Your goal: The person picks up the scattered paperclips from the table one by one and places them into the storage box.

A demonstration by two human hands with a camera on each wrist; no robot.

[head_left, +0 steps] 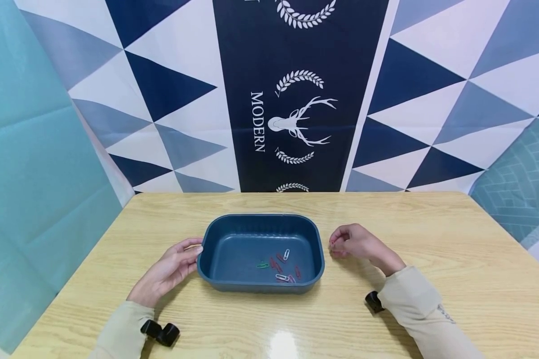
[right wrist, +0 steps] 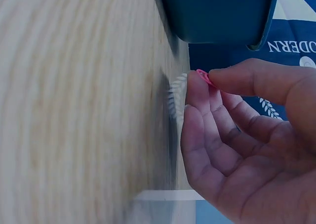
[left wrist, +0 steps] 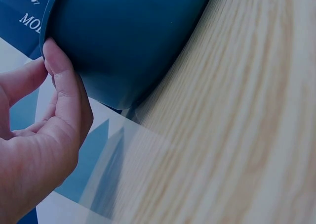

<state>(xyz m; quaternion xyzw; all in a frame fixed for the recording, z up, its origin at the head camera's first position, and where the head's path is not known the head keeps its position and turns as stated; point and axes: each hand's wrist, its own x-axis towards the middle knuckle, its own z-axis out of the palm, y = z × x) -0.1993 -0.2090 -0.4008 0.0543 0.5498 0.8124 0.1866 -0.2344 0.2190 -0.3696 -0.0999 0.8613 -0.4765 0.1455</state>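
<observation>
A dark blue plastic bin (head_left: 238,252) with rounded corners stands on the table. My left hand (head_left: 172,269) pinches its left rim between thumb and fingers; in the left wrist view the fingers (left wrist: 66,85) lie against the outer wall. Just off the bin's right side, my right hand (head_left: 361,245) is held low over the table. Between its thumb and index finger it pinches a pinkish-red paper clip (right wrist: 203,76). Inside the bin lie a green paper clip (head_left: 262,266), white paper clips (head_left: 286,255) and several red paper clips (head_left: 298,272), mostly toward the right front.
The wooden table (head_left: 260,319) reaches back to a wall cloth (head_left: 184,89) with triangles and a deer print. Teal cloth (head_left: 40,149) hangs at the left side. Black wrist mounts (head_left: 160,333) sit at both sleeves.
</observation>
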